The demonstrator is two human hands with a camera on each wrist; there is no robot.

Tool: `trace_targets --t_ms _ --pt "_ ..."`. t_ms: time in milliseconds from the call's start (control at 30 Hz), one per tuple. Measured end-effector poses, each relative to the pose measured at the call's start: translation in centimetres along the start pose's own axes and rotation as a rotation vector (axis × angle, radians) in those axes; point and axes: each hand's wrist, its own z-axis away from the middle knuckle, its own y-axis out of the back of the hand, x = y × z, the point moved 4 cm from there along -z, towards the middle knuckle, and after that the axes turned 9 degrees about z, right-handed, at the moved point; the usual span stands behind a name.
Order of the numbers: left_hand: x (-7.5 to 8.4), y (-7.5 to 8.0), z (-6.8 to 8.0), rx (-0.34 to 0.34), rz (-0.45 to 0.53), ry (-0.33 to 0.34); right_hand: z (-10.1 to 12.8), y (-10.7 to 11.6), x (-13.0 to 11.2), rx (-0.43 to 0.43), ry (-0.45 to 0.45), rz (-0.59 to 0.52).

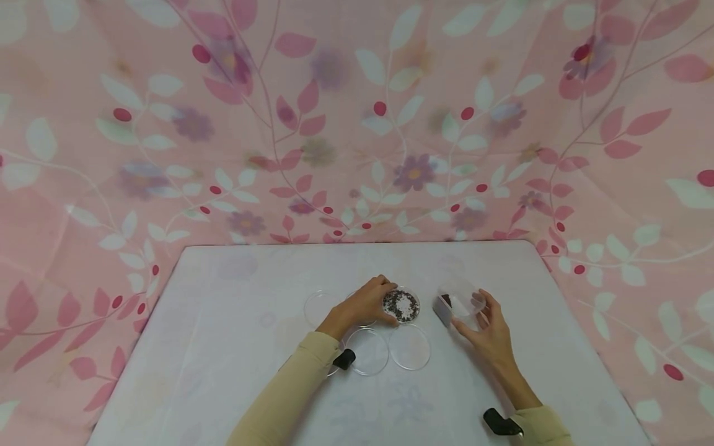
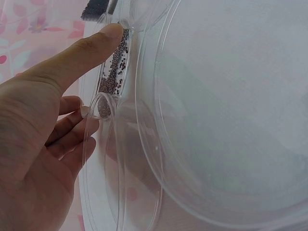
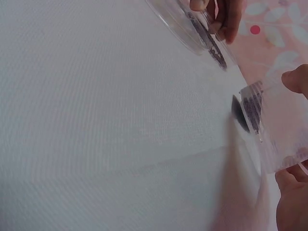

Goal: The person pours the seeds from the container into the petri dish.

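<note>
— Left hand (image 1: 365, 303) doing what?
— Its fingers grip the rim of the dish of seeds (image 1: 400, 305), mid-table (image 1: 234, 371), well in from the edges.
— And the right hand (image 1: 486, 328)?
— It holds a clear bag (image 1: 460, 302) of seeds, just right of that dish, its dark end nearest the rim.

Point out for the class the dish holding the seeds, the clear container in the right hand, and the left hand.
seed dish (image 1: 400, 305): head view, on the dark seeds inside it.
clear container (image 1: 460, 301): head view, on its see-through side wall.
left hand (image 1: 365, 303): head view, on the back of the hand.
</note>
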Motion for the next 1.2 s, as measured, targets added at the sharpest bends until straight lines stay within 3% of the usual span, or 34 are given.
trace_targets --t_ms 400,867,1033,1200 --pt "0.1 0.1 0.0 -0.001 -0.007 0.009 -0.2 0.2 2.6 0.029 -0.029 -0.097" --pt "0.4 0.2 0.1 -0.001 -0.007 0.013 0.7 1.2 -1.1 -0.017 -0.011 -0.091" --pt "0.4 0.3 0.2 -0.001 -0.004 0.005 0.6 1.0 -0.7 -0.011 -0.003 -0.092" --pt "0.3 0.3 0.2 -0.003 -0.001 0.006 0.3 0.4 1.3 -0.001 0.006 -0.082"
